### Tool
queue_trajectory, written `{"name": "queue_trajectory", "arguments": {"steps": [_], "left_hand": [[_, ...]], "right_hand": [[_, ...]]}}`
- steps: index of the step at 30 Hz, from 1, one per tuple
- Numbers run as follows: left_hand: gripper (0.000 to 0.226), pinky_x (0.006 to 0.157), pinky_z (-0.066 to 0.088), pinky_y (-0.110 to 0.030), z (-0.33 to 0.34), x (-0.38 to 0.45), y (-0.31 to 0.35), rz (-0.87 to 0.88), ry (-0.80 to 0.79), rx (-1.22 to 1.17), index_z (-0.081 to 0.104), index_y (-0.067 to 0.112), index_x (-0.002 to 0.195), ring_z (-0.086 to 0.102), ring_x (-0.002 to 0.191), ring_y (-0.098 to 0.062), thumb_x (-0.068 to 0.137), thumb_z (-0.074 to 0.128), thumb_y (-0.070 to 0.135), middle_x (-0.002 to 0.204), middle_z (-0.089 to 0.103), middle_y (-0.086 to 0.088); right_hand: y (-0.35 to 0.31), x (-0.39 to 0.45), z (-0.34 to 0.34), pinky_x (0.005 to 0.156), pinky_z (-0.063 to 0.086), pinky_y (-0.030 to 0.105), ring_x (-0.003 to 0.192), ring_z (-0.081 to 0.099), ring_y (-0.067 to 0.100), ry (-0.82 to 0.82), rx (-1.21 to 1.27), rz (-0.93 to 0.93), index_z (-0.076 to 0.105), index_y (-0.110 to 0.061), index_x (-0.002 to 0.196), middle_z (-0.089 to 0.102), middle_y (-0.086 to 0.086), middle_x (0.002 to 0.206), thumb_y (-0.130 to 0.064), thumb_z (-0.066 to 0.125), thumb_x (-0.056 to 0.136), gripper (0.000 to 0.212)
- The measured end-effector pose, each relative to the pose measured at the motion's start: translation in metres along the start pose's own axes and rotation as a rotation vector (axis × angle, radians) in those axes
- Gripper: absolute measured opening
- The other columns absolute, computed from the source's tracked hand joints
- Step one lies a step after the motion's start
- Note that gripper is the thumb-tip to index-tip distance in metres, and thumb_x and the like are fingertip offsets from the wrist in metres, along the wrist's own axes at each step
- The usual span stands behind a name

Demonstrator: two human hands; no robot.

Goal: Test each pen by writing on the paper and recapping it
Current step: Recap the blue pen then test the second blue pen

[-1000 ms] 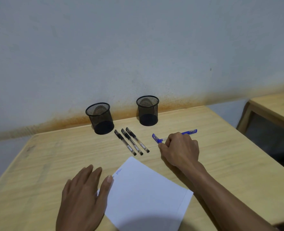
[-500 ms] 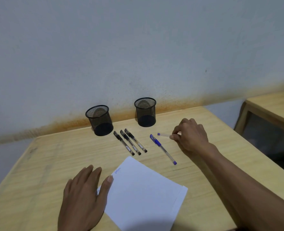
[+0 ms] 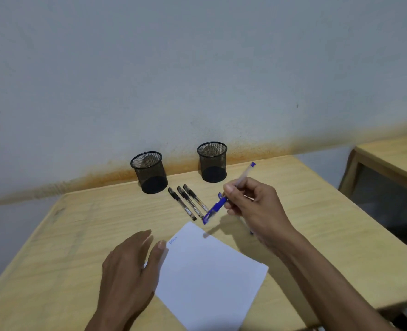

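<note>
The right hand [image 3: 252, 206] was down on the table [image 3: 317, 223] half a second ago, and now it is up in the air with its fingers closed around a blue pen [image 3: 226, 199], cap end pointing down and left toward the far corner of the paper [image 3: 209, 275]. The left hand [image 3: 131, 271] has not moved, and it lies flat with open fingers on the left edge of the paper. The three black pens [image 3: 188, 203] lie side by side as before, just near the two mesh cups [image 3: 150, 172] by the wall.
</note>
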State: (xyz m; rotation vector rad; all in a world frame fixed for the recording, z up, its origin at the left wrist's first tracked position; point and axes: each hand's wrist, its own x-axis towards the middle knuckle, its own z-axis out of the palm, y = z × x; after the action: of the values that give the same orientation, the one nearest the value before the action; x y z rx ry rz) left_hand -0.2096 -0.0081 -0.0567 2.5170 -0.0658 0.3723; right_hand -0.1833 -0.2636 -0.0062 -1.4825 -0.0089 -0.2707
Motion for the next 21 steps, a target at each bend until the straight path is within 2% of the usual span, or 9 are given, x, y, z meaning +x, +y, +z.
{"name": "queue_trajectory", "arguments": {"steps": [2,5,7,11,16,19,21], "left_hand": [[0.048,0.097,0.043,-0.036,-0.006,-0.004,0.017,0.027,0.059,-0.172,0.064,0.03,0.122,0.057,0.116,-0.014,0.085,0.059,0.06,0.117,0.061,0.018],[0.04,0.097,0.046,-0.042,-0.009,-0.006,0.039,0.107,0.036,-0.233,0.063,0.039,0.121,0.055,0.115,-0.011,0.085,0.062,0.057,0.116,0.061,0.023],[0.038,0.089,0.051,-0.045,-0.009,-0.003,0.047,0.197,0.084,-0.255,0.069,0.033,0.114,0.062,0.101,-0.013,0.085,0.064,0.056,0.104,0.069,0.018],[0.023,0.07,0.055,-0.045,-0.01,0.004,0.053,0.332,0.191,-0.188,0.076,0.018,0.095,0.065,0.073,-0.014,0.08,0.069,0.034,0.082,0.072,0.01],[0.014,0.065,0.049,-0.03,-0.014,0.007,0.047,0.351,0.179,-0.183,0.075,0.017,0.09,0.058,0.069,-0.007,0.082,0.068,0.026,0.077,0.068,0.01],[0.006,0.061,0.04,-0.011,-0.021,0.006,0.046,0.329,0.131,-0.224,0.075,0.02,0.086,0.058,0.07,-0.007,0.084,0.071,0.023,0.075,0.069,0.012],[0.004,0.059,0.037,-0.006,-0.026,0.007,0.049,0.284,0.105,-0.258,0.076,0.021,0.085,0.06,0.071,-0.003,0.084,0.075,0.018,0.076,0.07,0.014]], "right_hand": [[0.001,-0.008,0.008,0.064,0.055,0.023,0.064,0.064,0.01,-0.033,0.055,0.017,0.07,-0.006,0.094,0.068,0.006,0.074,-0.017,0.066,0.097,0.012],[0.002,-0.016,0.019,0.064,0.055,0.023,0.063,0.065,0.012,-0.071,0.103,0.053,0.069,-0.006,0.095,0.069,0.007,0.069,-0.019,0.065,0.097,0.013],[0.001,-0.02,0.028,0.064,0.056,0.023,0.063,0.065,0.013,-0.075,0.142,0.077,0.069,-0.003,0.098,0.069,0.008,0.069,-0.018,0.066,0.096,0.015],[0.003,-0.026,0.043,0.067,0.057,0.025,0.067,0.068,0.014,-0.078,0.192,0.113,0.071,-0.004,0.099,0.072,0.01,0.074,-0.017,0.07,0.093,0.014],[0.01,-0.03,0.052,0.069,0.056,0.026,0.07,0.07,0.011,-0.101,0.105,0.124,0.076,-0.008,0.095,0.073,0.006,0.075,-0.021,0.073,0.091,0.014],[0.007,-0.026,0.048,0.068,0.055,0.027,0.067,0.067,0.013,-0.16,0.099,0.093,0.076,-0.008,0.091,0.072,0.008,0.073,-0.016,0.073,0.09,0.009],[0.005,-0.023,0.047,0.066,0.054,0.024,0.066,0.067,0.013,-0.194,0.097,0.074,0.075,-0.008,0.089,0.072,0.009,0.072,-0.013,0.073,0.091,0.006]]}}
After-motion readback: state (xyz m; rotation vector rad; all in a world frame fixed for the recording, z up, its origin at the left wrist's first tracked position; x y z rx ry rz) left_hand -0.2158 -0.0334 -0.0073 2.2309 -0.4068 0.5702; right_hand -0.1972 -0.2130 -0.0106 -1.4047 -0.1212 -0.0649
